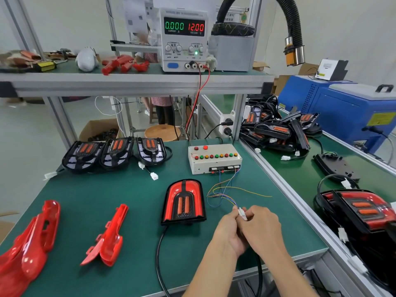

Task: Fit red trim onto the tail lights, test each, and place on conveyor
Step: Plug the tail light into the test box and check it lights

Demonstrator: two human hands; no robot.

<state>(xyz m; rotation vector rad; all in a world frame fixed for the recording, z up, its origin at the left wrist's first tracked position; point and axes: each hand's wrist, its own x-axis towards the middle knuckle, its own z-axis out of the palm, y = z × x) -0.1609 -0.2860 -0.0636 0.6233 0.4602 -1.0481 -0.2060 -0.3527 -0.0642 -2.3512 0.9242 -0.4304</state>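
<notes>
Head view: test step, both hands at white plug [242,213].
L hand [230,229] and R hand [260,227] both pinch plug, fingers curled; mated or not, can't tell. Trimmed light [184,201] lies flat mid-mat, just left of hands. PSU [184,39] reads 0.000 A. Next, prob.: seat plug, press test box [214,158] button. Conveyor [300,174] to right across rail; mat open near hands.

Left of the hands, the tail light [183,202] wears glossy red plastic trim. The bench mat [132,215] beneath looks matt (slightly textured), and the frame rail [285,185] to their right is brushed metal.
</notes>
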